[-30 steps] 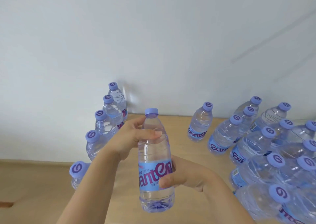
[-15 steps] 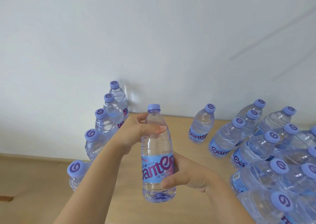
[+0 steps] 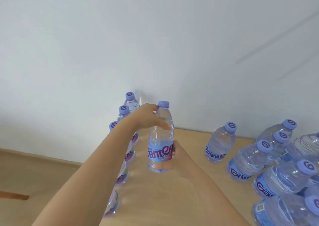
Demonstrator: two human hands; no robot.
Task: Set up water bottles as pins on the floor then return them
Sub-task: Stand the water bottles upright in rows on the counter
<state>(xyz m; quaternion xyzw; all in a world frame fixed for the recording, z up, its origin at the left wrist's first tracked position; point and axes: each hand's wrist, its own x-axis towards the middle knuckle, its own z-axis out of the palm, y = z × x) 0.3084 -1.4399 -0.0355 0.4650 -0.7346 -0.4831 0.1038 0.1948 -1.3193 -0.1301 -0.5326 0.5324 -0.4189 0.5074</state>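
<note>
Floor (image 3: 164,200): tan wood, white wall behind.
Bottle (image 3: 160,139): upright between a left row and right cluster (image 3: 276,165).
Left grip (image 3: 146,117): our fingers curl round its shoulder.
Right grip (image 3: 174,160): we clasp its label.

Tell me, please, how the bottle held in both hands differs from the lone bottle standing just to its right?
The held bottle is gripped by the left hand near its neck and the right hand at its base; the lone bottle stands untouched on the wooden surface. The held bottle's cap shows side-on, the lone bottle's from above, swirl visible. Both are clear, blue-labelled, purple-capped.
</note>
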